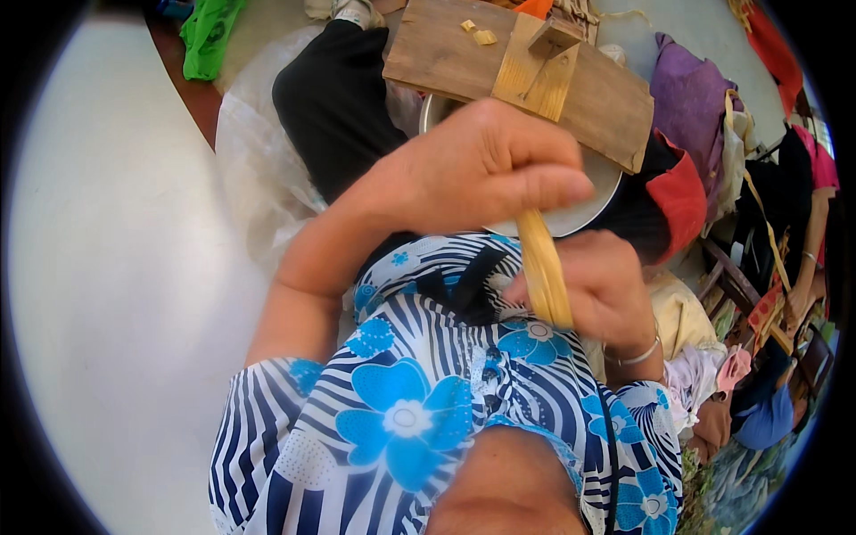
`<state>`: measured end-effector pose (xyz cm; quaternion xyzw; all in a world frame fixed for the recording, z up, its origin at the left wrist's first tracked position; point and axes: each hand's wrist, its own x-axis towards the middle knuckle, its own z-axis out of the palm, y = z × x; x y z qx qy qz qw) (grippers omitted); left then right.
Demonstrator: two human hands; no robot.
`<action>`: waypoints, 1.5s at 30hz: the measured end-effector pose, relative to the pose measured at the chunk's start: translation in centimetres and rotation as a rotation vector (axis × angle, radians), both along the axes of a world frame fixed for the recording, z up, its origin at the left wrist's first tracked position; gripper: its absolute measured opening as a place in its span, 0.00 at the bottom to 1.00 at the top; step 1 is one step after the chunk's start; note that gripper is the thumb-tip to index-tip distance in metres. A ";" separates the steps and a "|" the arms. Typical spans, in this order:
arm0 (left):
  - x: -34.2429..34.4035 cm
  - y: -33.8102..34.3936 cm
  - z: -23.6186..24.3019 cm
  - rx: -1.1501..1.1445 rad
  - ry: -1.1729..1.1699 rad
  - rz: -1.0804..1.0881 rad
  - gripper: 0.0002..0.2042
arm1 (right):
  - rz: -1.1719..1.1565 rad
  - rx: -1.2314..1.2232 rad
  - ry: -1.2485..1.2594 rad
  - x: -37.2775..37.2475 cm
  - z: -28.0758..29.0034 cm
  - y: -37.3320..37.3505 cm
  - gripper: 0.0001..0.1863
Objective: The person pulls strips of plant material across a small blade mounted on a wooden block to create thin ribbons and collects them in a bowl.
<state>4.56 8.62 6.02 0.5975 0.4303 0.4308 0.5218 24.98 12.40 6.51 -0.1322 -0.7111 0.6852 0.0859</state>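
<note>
A flat, yellowish plant-fibre strip [542,267] runs between my two hands in front of my lap. My left hand [490,165] is closed in a fist at the strip's upper end, thumb pressed against the fingers. Lower and to the right, my right hand [599,283], with a bangle at the wrist, is curled around the strip's folded lower end. Beyond my hands lies a brown wooden board [446,49] with a lighter crosspiece [522,76] and a small upright block. Several small yellow folded bits [484,37] rest on the board.
Under the board sits a round, pale metal basin [584,201]. A purple cloth [691,98] is at the far right. Another person's arm [813,223] shows at the right edge, near heaped cloths. Clear plastic sheeting [259,134] and a green bag [209,36] lie to the left.
</note>
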 end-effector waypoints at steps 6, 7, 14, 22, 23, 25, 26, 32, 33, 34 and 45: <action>3.5 0.0 -1.3 0.189 -0.361 0.027 0.13 | -0.598 0.023 0.302 -0.5 0.5 0.0 0.13; 4.6 0.1 -2.9 0.128 -0.367 0.097 0.15 | -0.890 0.266 0.208 -1.8 -2.1 0.4 0.13; 5.3 2.0 -9.7 -0.436 -0.496 0.186 0.11 | -0.977 0.645 -0.031 -2.2 -10.5 3.3 0.14; 5.0 1.5 -13.6 0.266 0.729 0.406 0.11 | -0.802 0.265 -0.246 0.0 -15.5 3.5 0.08; 4.8 1.2 -13.4 0.283 0.753 0.386 0.12 | -0.776 0.036 -0.240 0.1 -16.0 3.2 0.09; 5.0 1.2 -13.8 0.349 0.703 0.409 0.14 | -0.749 -0.428 -0.144 0.0 -16.0 2.7 0.10; 5.3 1.3 -14.8 0.396 0.628 0.452 0.14 | -0.747 -0.663 -0.053 -0.3 -15.9 2.2 0.12; 5.7 0.9 -14.4 0.355 0.336 0.478 0.15 | -0.751 -0.799 0.104 -0.5 -16.1 2.0 0.13; 5.7 1.0 -13.7 0.344 0.291 0.491 0.14 | -0.770 -0.677 0.050 -0.6 -15.7 2.1 0.11; 5.6 1.3 -12.9 0.244 0.329 0.448 0.13 | -0.791 -0.425 0.025 -0.8 -15.3 2.2 0.09; 5.7 2.2 -13.8 -0.596 -0.482 0.424 0.11 | -0.960 0.529 0.044 -1.9 -12.9 1.7 0.05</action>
